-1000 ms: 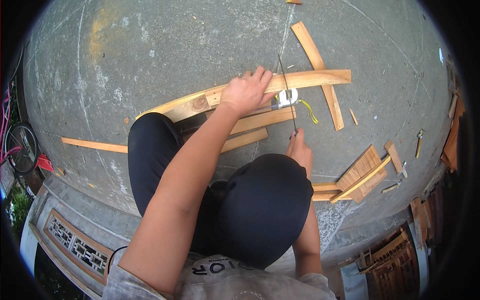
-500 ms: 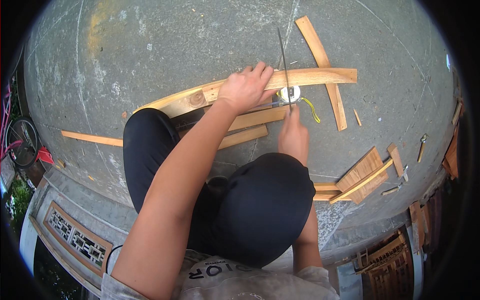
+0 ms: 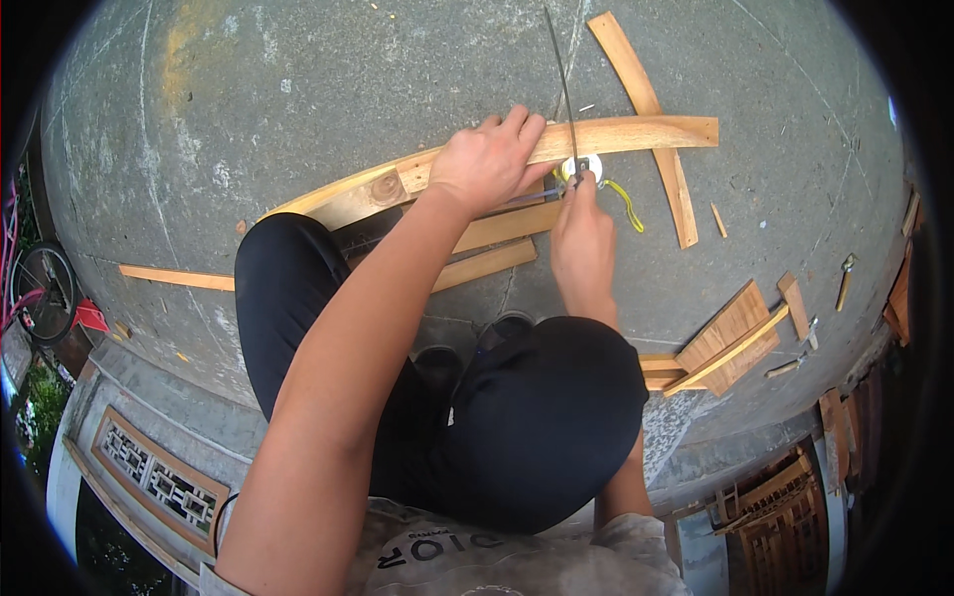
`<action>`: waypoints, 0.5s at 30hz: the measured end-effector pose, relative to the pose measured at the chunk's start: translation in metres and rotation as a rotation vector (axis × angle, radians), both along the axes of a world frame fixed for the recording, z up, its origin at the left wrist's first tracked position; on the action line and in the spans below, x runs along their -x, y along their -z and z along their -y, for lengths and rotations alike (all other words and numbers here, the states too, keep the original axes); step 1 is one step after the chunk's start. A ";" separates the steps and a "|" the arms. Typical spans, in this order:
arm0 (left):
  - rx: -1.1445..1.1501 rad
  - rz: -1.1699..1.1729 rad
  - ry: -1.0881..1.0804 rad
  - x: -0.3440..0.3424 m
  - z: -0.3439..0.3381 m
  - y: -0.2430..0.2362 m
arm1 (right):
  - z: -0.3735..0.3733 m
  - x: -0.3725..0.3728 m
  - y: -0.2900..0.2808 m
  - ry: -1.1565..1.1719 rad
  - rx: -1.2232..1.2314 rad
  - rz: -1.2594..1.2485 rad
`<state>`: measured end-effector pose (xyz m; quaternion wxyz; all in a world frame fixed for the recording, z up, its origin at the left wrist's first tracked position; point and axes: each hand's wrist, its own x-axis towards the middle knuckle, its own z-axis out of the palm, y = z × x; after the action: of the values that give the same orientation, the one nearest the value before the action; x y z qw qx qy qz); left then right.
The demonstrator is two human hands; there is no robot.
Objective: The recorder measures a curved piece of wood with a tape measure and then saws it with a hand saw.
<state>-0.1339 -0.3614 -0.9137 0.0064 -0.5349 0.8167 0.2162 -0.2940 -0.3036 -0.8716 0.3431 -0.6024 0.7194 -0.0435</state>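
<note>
A long wooden plank (image 3: 636, 132) runs crosswise in front of me, a board with a knot (image 3: 363, 202) just below its left part. My left hand (image 3: 484, 167) lies over the plank and grips it, thumb on the near side and fingers toward the far side. Just right of it, a thin saw (image 3: 562, 77), seen nearly edge-on, crosses the plank. My right hand (image 3: 584, 243) is closed around the near end of the saw; its handle is mostly hidden by the fingers. A tape measure (image 3: 594, 162) with a yellow strap sits beside the blade, partly covered.
Another wooden strip (image 3: 636, 74) passes beneath the plank's right end. Shorter boards (image 3: 497, 230) lie near my knees. To the right are wood offcuts (image 3: 730, 333), a hammer (image 3: 846, 283) and another hand tool (image 3: 785, 368). A bicycle wheel (image 3: 47, 288) stands at far left.
My right hand has pushed the saw away from me, so the blade reaches farther past the plank. My left hand keeps its grip on the plank. The view has shifted slightly.
</note>
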 end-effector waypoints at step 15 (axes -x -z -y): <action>0.000 0.001 0.007 0.003 0.002 0.001 | -0.002 0.014 -0.002 -0.017 0.026 -0.012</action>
<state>-0.1372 -0.3631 -0.9144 0.0076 -0.5320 0.8187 0.2159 -0.3081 -0.3019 -0.8697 0.3311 -0.6132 0.7157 -0.0464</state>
